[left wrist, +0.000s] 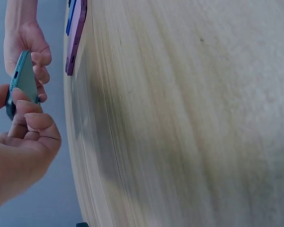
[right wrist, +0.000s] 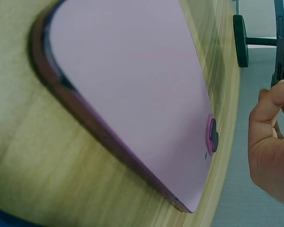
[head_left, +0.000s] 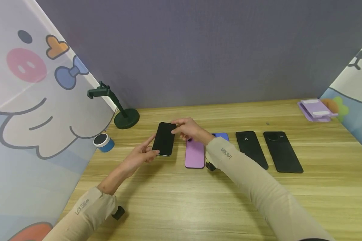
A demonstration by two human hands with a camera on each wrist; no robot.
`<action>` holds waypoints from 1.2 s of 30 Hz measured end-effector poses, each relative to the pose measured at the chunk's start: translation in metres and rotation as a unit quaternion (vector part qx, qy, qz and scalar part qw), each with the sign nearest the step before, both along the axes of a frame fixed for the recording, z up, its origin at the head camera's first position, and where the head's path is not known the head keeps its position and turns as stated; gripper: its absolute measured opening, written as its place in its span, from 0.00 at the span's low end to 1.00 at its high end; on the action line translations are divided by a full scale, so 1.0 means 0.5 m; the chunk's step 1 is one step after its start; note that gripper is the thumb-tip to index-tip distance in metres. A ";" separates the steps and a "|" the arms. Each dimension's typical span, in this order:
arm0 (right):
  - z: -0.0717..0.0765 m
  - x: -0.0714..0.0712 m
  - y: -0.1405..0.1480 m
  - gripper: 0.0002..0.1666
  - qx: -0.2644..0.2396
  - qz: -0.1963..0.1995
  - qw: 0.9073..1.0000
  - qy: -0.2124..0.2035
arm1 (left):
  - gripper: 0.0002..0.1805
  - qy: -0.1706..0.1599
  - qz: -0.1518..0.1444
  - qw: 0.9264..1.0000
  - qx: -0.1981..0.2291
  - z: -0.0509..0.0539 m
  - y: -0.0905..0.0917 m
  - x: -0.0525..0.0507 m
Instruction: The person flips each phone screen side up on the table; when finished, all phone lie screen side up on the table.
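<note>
Pinching a phone (head_left: 164,140) at opposite corners, two hands are supporting it above the far left part of the table (head_left: 169,207); both wrist views are showing it raised. The left hand (head_left: 136,158) is gripping the near left corner, its thumb sitting at the near edge and its index finger bracing the left side; the right hand (head_left: 189,129) is pinching the far right corner between thumb and index finger, and whether its remaining fingers are touching the back, the pictures are not showing. This diagonal hold is probably balancing the weight and sparing most of the dark screen, which is facing up, from being covered. Just to the right, a pink phone (head_left: 194,155) is lying back up, its camera sitting at the far end; a blue phone (head_left: 222,136) is peeking out beyond the right sleeve (head_left: 250,179), which is hiding most of it; and farther right a left black phone (head_left: 251,149) and a right black phone (head_left: 283,152) are lying back up too, the gap between them seemingly giving fingers room. At the far left a green stand (head_left: 126,118) is standing, its wide round base likely steadying it, with a jar (head_left: 108,145) sitting nearer and to the left; at the far right a purple stand (head_left: 316,109) is resting low
</note>
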State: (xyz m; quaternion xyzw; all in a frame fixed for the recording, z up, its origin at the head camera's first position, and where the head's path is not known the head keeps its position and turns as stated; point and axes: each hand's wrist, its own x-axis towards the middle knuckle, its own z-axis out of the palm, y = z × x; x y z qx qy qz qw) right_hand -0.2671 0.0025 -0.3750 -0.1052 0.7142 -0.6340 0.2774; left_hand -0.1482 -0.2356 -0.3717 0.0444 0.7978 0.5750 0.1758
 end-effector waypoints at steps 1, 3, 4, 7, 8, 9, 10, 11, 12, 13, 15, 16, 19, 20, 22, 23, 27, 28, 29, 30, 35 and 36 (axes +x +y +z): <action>0.000 0.001 0.000 0.30 0.005 0.003 1.000 0.001 | 0.43 -0.005 -0.003 1.000 -0.007 0.000 -0.001 0.000; 0.000 0.002 0.001 0.30 0.014 0.010 1.000 0.004 | 0.43 -0.012 -0.010 1.000 -0.019 0.000 -0.003 0.000; -0.002 0.002 0.001 0.31 0.017 0.014 1.000 0.004 | 0.44 -0.015 -0.015 0.999 -0.024 -0.001 -0.005 0.000; -0.006 0.002 0.000 0.31 0.022 0.021 1.000 0.004 | 0.44 -0.030 -0.023 0.999 -0.035 -0.002 -0.006 0.001; -0.008 0.002 -0.001 0.31 0.024 0.021 0.999 0.004 | 0.45 -0.032 -0.030 0.998 -0.037 -0.003 -0.007 0.000; -0.010 0.002 -0.001 0.31 0.026 0.021 0.999 0.003 | 0.45 -0.036 -0.032 0.998 -0.041 -0.004 -0.007 0.000; -0.011 0.002 -0.002 0.31 0.029 0.022 0.999 0.004 | 0.45 -0.041 -0.033 0.998 -0.044 -0.004 -0.007 0.000; -0.011 0.002 -0.003 0.30 0.032 0.022 0.999 0.004 | 0.46 -0.045 -0.035 0.997 -0.045 -0.005 -0.007 0.000; -0.012 0.003 -0.004 0.30 0.035 0.023 0.999 0.003 | 0.46 -0.048 -0.038 0.997 -0.047 -0.007 -0.009 -0.001; -0.011 0.003 -0.004 0.30 0.041 0.025 0.999 0.003 | 0.46 -0.051 -0.039 0.997 -0.050 -0.007 -0.009 -0.001; -0.010 0.005 -0.006 0.31 0.052 0.030 0.998 -0.001 | 0.46 -0.059 -0.041 0.996 -0.054 -0.009 -0.010 -0.002; -0.009 0.006 -0.007 0.31 0.059 0.032 0.998 -0.002 | 0.47 -0.063 -0.044 0.996 -0.055 -0.010 -0.011 -0.003; -0.009 0.010 -0.010 0.32 0.076 0.037 0.996 -0.008 | 0.47 -0.075 -0.055 0.994 -0.062 -0.014 -0.013 -0.005; -0.010 0.011 -0.011 0.32 0.080 0.037 0.996 -0.012 | 0.47 -0.078 -0.058 0.993 -0.064 -0.016 -0.013 -0.006; -0.012 0.012 -0.014 0.32 0.085 0.035 0.996 -0.016 | 0.48 -0.085 -0.061 0.992 -0.065 -0.021 -0.012 -0.008; -0.013 0.013 -0.016 0.32 0.086 0.033 0.996 -0.021 | 0.48 -0.089 -0.062 0.992 -0.065 -0.023 -0.011 -0.008; -0.017 0.016 -0.022 0.31 0.088 0.029 0.995 -0.027 | 0.49 -0.097 -0.062 0.991 -0.065 -0.029 -0.007 -0.008; -0.018 0.017 -0.023 0.31 0.089 0.028 0.995 -0.027 | 0.49 -0.098 -0.062 0.991 -0.067 -0.030 -0.006 -0.008; -0.017 0.019 -0.025 0.31 0.092 0.028 0.995 -0.025 | 0.48 -0.099 -0.062 0.991 -0.070 -0.030 -0.005 -0.008; -0.018 0.019 -0.026 0.31 0.094 0.028 0.995 -0.023 | 0.48 -0.099 -0.061 0.991 -0.073 -0.030 -0.004 -0.007; -0.019 0.018 -0.035 0.31 0.116 0.026 0.993 -0.009 | 0.48 -0.107 -0.060 0.989 -0.088 -0.030 -0.002 -0.004; -0.020 0.018 -0.036 0.31 0.120 0.026 0.992 -0.007 | 0.48 -0.108 -0.061 0.988 -0.089 -0.030 -0.002 -0.003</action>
